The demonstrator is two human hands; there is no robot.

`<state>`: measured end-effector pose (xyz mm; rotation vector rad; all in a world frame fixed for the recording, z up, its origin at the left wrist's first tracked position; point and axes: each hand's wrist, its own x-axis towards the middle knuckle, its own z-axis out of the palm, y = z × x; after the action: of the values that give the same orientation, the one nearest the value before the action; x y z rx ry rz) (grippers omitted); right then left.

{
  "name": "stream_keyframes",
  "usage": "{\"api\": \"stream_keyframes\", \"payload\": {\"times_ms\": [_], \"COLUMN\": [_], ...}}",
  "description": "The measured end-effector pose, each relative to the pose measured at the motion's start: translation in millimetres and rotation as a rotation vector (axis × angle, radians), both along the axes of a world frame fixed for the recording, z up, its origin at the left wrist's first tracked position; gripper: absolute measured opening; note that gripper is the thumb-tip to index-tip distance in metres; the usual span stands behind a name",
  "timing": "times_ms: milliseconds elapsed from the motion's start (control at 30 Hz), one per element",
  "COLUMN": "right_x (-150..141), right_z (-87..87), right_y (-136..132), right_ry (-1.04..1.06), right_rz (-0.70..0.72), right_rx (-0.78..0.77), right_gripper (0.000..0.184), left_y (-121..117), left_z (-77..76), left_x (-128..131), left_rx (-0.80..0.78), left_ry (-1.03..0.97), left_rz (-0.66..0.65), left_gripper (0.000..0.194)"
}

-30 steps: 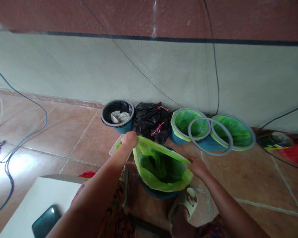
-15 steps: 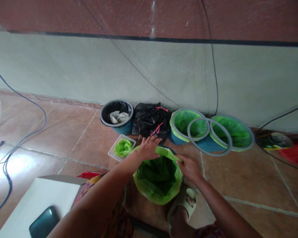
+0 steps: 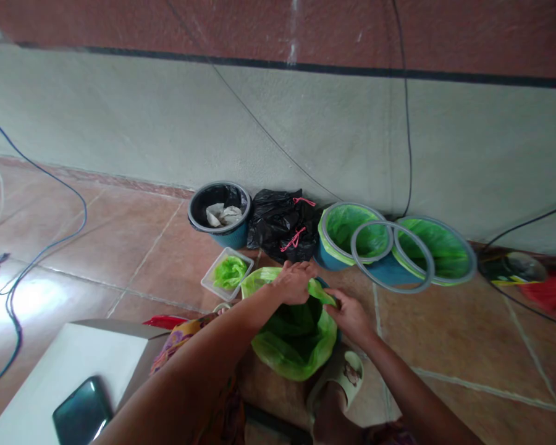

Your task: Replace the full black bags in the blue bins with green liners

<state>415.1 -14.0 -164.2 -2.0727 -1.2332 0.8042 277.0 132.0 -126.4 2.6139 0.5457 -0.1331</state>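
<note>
A green bin liner [image 3: 301,358] lines the bin in front of me, its edge folded out over the rim. Only a little of the blue bin [image 3: 339,337] shows at the right side. At the far rim, my left hand [image 3: 296,281] is closed on the liner's edge, knuckles up. My right hand [image 3: 351,314] pinches the same edge at the right of the rim, between thumb and fingers. Left of the bin, a clear plastic tub [image 3: 207,281] holds crumpled green liners [image 3: 230,272].
By the wall stand a black-lined bin [image 3: 220,235], tied black bags [image 3: 280,225] and two green-lined bins [image 3: 332,256]. A loose grey ring [image 3: 430,272] leans on those two. A phone [image 3: 83,411] lies on a white box [image 3: 37,383]. Cables [image 3: 84,213] cross the floor.
My left hand has slid right along the far rim, closer to my right hand, and its fingers have closed. The right hand keeps its pinch on the liner's edge.
</note>
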Motion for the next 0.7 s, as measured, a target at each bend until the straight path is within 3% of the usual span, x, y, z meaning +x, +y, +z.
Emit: {"api": "stream_keyframes", "payload": {"times_ms": [67,100,200,267,367,567,700], "right_x": [-3,-5,-8,-7,0,15,19], "right_z": [4.1,6.1,8.8,6.7,-0.5,-17.3,-19.7], "right_y": [2,3,5,4,0,-11,-16], "right_ry": [0.024,0.045,0.102,0.076,-0.071,-0.266,-0.227], "right_rz": [0.031,0.048,0.075,0.051,0.048,0.211,0.14], "right_rx": [0.019,0.02,-0.019,-0.078,-0.203,-0.53,-0.56], "right_gripper": [0.041,0.041,0.044,0.047,0.047,0.02,0.014], "left_y": [-5,-6,-8,-4,4,13,19], "left_z": [1.5,1.6,0.0,-1.8,-5.5,-11.7,-8.4], "left_x": [1,2,7,8,4,-4,-4], "left_rx": [-0.036,-0.047,-0.037,0.002,0.068,0.164,0.244], "left_ry": [-0.041,-0.043,-0.001,0.026,0.035,0.071,0.026], "left_rz": [-0.074,-0.115,-0.15,-0.106,-0.035,0.063,0.205], "left_gripper": [0.063,0.062,0.033,0.02,0.017,0.016,0.019]}}
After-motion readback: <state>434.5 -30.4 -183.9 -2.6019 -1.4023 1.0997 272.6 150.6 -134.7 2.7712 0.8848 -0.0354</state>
